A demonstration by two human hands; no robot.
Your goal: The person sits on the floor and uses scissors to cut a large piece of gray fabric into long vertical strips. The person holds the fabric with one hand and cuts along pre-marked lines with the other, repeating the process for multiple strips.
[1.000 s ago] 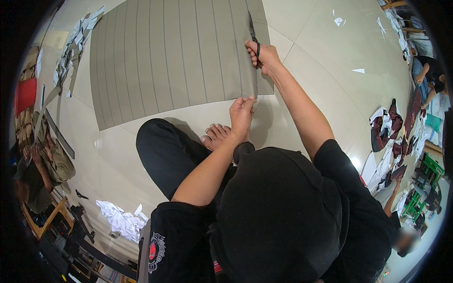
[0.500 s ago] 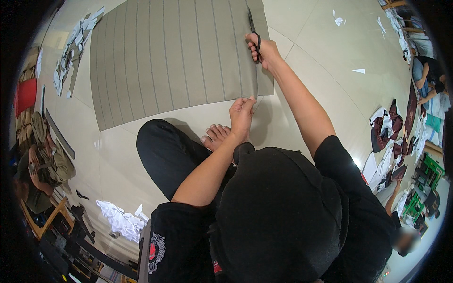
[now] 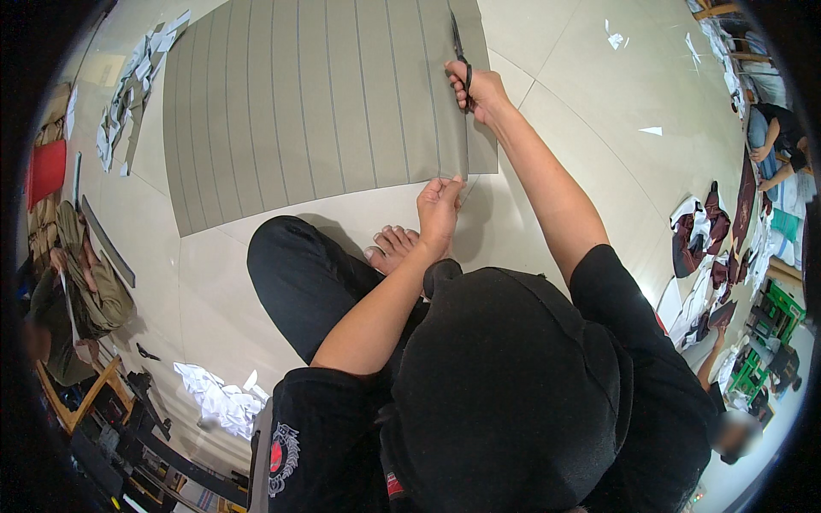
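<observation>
Grey sheet (image 3: 316,103) with ruled parallel lines lies flat on the pale tiled floor (image 3: 581,77), spread ahead of the seated person's crossed legs and bare foot (image 3: 395,245). In the head view, the right hand (image 3: 481,90) is closed around the handles of a pair of black scissors (image 3: 459,53), whose blades point away along one ruled line near the sheet's right side. Compared with a second ago, that hand sits a little farther up the line, so the cut appears to be lengthening toward the far edge. The left hand (image 3: 440,208) stays at the near edge, fingers pinching the sheet right beside the start of the cut, holding it steady; it has hardly shifted. The narrow strip right of the blades looks nearly separated at its near end. Paper scraps (image 3: 128,94) lie at the upper left, more white scraps (image 3: 218,402) at lower left.
</observation>
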